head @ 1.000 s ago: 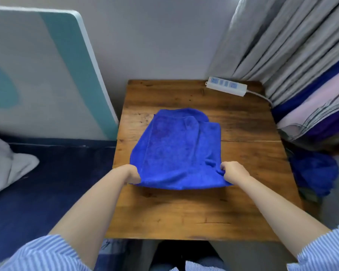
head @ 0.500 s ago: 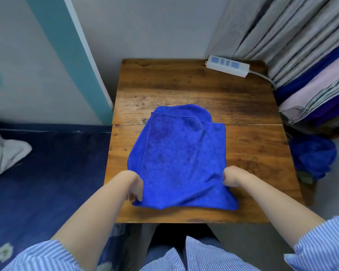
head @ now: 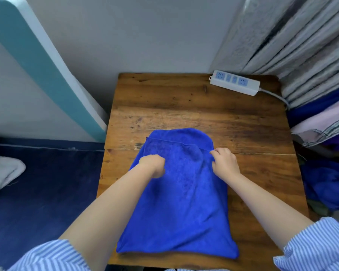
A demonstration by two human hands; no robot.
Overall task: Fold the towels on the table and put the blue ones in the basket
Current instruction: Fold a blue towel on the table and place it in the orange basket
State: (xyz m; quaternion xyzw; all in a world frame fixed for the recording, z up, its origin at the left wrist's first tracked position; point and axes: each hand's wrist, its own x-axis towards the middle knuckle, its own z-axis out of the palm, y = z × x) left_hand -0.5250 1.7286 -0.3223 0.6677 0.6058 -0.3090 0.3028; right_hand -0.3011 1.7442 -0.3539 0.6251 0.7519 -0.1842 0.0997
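Two bare hands were seen on a single blue towel (head: 181,208) that was spread on the wooden counter (head: 184,106), its near folded edge lying close to the counter's front edge and its far rounded end reaching about the middle of the board. The left hand (head: 152,166) was curled into a loose fist, its fingers (head: 160,169) bunched in the upper layer of cloth on the towel's left side. The right hand (head: 224,162) was set at the right edge of the same layer, where the hem was pinched between thumb and fingers (head: 216,152). Both grips were placed well up the towel, just short of the hemmed edge of the top layer, beyond which a lower layer was left showing. A white power strip (head: 235,82) was lying at the far right corner of the counter, well apart from the towel. Striped sleeves (head: 317,245) were pushed up on both forearms.
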